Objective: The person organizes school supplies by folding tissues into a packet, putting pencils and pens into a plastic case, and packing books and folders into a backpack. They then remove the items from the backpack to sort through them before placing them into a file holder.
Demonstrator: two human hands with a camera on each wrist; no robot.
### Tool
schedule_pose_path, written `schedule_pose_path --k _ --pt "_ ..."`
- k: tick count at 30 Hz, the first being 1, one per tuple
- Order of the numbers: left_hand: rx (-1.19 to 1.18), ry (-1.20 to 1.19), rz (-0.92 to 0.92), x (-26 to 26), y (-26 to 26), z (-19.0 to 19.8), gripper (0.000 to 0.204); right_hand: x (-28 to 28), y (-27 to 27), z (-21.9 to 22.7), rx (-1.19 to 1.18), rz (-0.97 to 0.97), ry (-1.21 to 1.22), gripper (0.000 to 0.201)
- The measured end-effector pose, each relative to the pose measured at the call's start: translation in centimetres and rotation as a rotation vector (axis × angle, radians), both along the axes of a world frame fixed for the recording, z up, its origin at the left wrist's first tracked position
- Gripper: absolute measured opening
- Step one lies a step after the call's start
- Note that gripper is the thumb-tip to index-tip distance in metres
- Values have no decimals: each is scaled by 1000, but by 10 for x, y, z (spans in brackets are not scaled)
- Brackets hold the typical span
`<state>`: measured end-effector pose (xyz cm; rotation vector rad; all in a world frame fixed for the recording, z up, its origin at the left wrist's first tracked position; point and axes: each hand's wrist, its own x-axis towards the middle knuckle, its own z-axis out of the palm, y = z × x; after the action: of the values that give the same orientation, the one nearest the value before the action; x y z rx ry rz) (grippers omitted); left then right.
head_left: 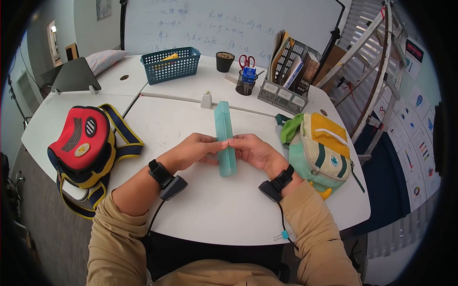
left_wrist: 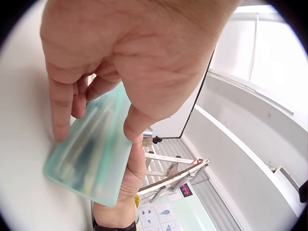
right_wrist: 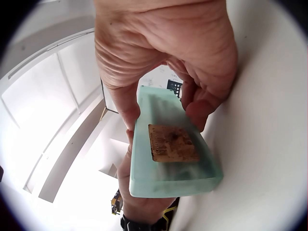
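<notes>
A translucent teal pencil case [head_left: 223, 121] stands on its long narrow edge over the middle of the white table. My left hand [head_left: 196, 151] grips it from the left, thumb on the upper edge and fingers along the side. From the right, my right hand [head_left: 256, 149] holds it the same way, the two thumb tips close together. Through the case wall [left_wrist: 89, 154] in the left wrist view, long pen-like shapes show blurred. In the right wrist view a worn brown label [right_wrist: 173, 144] is stuck on the other broad face.
A red and navy backpack [head_left: 78, 138] lies at the left, a green, cream and yellow bag [head_left: 324, 152] at the right. Farther back are a teal basket [head_left: 171, 66], a potted plant [head_left: 224, 63], a pen holder [head_left: 245, 86], a book rack [head_left: 284, 93] and a small white object [head_left: 206, 101].
</notes>
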<state>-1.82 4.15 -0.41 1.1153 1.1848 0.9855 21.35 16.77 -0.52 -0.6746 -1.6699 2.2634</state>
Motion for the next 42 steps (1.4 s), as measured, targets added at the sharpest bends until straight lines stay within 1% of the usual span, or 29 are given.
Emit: schedule_pose_path --k 4,11,14,17,19,22,25,28,31,34,38,42 --pt "-31 -15 8 -2 2 -2 72 -1 -1 -1 -6 -20 -1 50" --pt "-53 -30 -8 -4 -1 5 72 -1 2 -2 -21 -23 -25 48" --pt "-40 -32 17 -5 1 1 74 -1 1 -1 4 -46 -44 50" --pt "-24 7 57 -2 -1 1 79 0 -2 -6 5 -27 35 55" --pt "-27 62 87 1 -3 4 81 1 -2 -8 9 -9 41 58" --pt "-38 66 117 1 -3 5 85 1 -2 -7 27 15 45 60" --pt "-38 75 138 1 -2 1 82 2 0 -5 20 39 22 60" --pt "12 16 132 2 1 -5 82 4 1 -3 0 60 -3 60" --pt "-29 56 139 2 -1 -1 82 5 -4 -3 2 57 34 62" --pt "-49 53 92 3 -4 5 82 5 -6 -4 8 59 64 64" --pt "-44 68 59 1 1 -6 83 6 -5 2 -34 111 64 65" --pt "-48 67 26 0 2 -8 83 6 -4 -2 -62 137 89 65"
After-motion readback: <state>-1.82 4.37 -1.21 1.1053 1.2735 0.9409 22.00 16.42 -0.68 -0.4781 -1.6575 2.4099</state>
